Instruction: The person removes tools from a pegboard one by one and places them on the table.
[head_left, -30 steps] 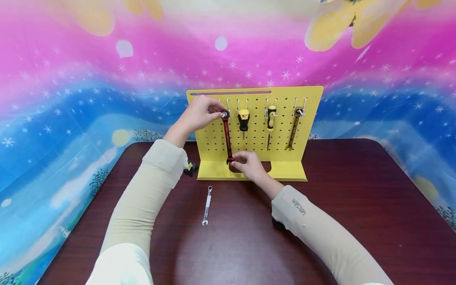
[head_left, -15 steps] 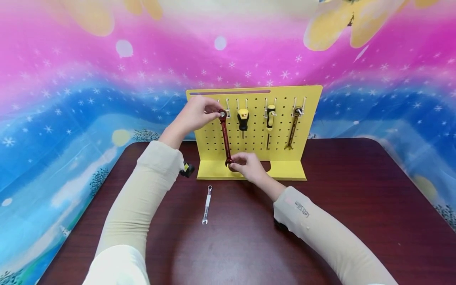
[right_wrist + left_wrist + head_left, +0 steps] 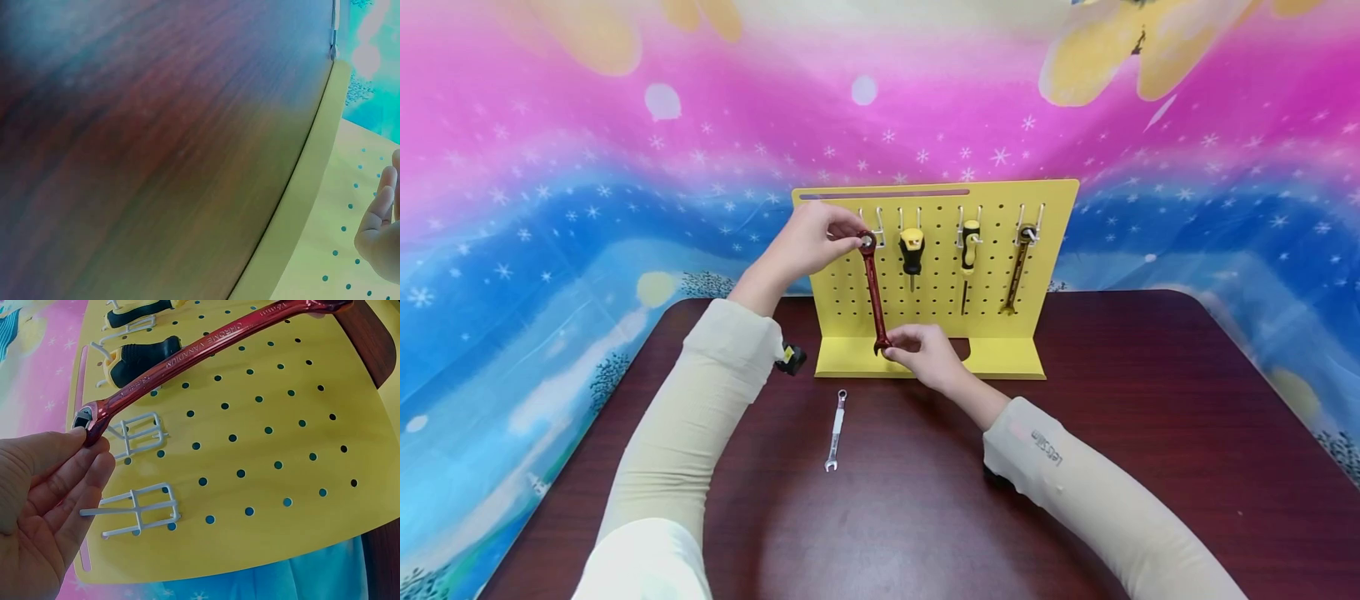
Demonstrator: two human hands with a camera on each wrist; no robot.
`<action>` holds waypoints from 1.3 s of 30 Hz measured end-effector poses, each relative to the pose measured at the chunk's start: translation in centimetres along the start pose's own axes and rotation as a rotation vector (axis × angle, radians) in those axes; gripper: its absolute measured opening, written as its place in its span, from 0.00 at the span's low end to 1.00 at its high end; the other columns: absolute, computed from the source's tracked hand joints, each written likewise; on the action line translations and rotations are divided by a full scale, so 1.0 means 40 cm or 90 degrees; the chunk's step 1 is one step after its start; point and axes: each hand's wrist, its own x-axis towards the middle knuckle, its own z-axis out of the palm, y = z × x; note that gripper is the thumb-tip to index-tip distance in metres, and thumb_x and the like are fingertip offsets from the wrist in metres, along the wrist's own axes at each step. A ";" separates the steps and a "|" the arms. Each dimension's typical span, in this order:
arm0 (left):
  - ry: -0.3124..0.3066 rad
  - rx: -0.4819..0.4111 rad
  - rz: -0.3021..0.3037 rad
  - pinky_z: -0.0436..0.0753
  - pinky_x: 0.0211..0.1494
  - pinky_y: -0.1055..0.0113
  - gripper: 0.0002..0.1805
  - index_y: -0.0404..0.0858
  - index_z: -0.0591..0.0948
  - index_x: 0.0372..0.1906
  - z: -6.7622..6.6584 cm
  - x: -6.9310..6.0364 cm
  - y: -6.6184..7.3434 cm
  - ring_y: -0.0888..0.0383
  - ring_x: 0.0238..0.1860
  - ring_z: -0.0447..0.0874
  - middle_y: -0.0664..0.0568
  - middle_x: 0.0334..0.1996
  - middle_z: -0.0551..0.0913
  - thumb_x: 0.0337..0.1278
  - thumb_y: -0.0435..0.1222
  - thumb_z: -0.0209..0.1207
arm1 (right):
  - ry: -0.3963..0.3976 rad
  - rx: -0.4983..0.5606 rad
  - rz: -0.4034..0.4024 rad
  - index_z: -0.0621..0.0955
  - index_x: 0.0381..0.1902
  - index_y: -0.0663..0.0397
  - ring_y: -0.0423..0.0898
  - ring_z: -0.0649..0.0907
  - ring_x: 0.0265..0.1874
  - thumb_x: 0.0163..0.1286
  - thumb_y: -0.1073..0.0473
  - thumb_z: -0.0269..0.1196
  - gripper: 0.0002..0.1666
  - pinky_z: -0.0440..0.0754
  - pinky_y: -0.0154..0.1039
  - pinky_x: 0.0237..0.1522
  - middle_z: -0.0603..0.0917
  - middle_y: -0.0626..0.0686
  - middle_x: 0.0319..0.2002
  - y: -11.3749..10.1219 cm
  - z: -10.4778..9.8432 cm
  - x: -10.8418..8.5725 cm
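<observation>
A dark reddish-brown table (image 3: pixel 1075 500) bears a yellow perforated pegboard (image 3: pixel 940 325). Toward the pegboard's left edge, the left hand (image 3: pixel 820 237) pinches the ring end, the right hand (image 3: pixel 928 358) the lower open end, of a glossy red metal wrench (image 3: pixel 875 292), apparently steadying its tilt. A slim silver wrench (image 3: pixel 837 425) lies before the pegboard's front left corner; white wire hooks (image 3: pixel 136 508) stand near the ring end.

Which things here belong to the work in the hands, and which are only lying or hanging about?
In the work:
red wrench, held by left hand above and right hand below
probably the yellow pegboard and its bare white hooks

Only about:
silver wrench, on the table
two screwdrivers and brass-coloured wrench, hanging
</observation>
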 end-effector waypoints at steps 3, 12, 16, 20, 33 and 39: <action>0.000 0.001 0.002 0.83 0.54 0.60 0.14 0.36 0.84 0.53 -0.001 -0.001 -0.002 0.52 0.45 0.84 0.44 0.44 0.88 0.66 0.33 0.61 | -0.001 -0.004 -0.009 0.86 0.43 0.65 0.47 0.88 0.36 0.65 0.67 0.67 0.10 0.84 0.32 0.40 0.89 0.61 0.39 -0.002 0.000 -0.005; 0.003 -0.010 -0.001 0.83 0.53 0.61 0.13 0.37 0.85 0.53 -0.001 -0.011 -0.001 0.53 0.45 0.84 0.44 0.43 0.88 0.65 0.34 0.62 | -0.011 -0.012 -0.024 0.86 0.44 0.64 0.42 0.86 0.35 0.65 0.66 0.67 0.11 0.83 0.28 0.37 0.90 0.60 0.39 -0.004 0.003 -0.017; 0.001 -0.016 -0.005 0.83 0.53 0.61 0.13 0.37 0.85 0.53 -0.002 -0.014 0.001 0.53 0.45 0.84 0.44 0.43 0.88 0.66 0.34 0.62 | -0.007 -0.024 -0.034 0.86 0.45 0.64 0.43 0.86 0.35 0.65 0.66 0.67 0.11 0.82 0.29 0.37 0.90 0.60 0.39 -0.006 0.003 -0.023; 0.000 -0.016 -0.002 0.84 0.53 0.61 0.14 0.36 0.84 0.53 -0.002 -0.014 0.004 0.52 0.45 0.85 0.44 0.44 0.88 0.66 0.34 0.61 | -0.004 -0.032 -0.036 0.86 0.45 0.64 0.44 0.86 0.37 0.64 0.66 0.68 0.11 0.82 0.31 0.37 0.90 0.60 0.39 -0.010 0.003 -0.030; -0.010 -0.013 0.012 0.85 0.51 0.61 0.13 0.37 0.85 0.53 -0.007 -0.024 0.019 0.53 0.44 0.85 0.44 0.43 0.88 0.66 0.33 0.61 | -0.013 -0.031 -0.041 0.86 0.45 0.66 0.48 0.87 0.40 0.64 0.66 0.68 0.12 0.86 0.43 0.45 0.90 0.60 0.38 -0.031 0.001 -0.053; -0.017 -0.007 0.016 0.84 0.51 0.59 0.14 0.38 0.85 0.53 -0.006 -0.039 0.012 0.53 0.44 0.85 0.45 0.43 0.88 0.66 0.34 0.61 | -0.021 -0.041 -0.050 0.86 0.44 0.65 0.47 0.85 0.39 0.63 0.66 0.68 0.12 0.84 0.53 0.49 0.89 0.59 0.36 -0.035 -0.002 -0.068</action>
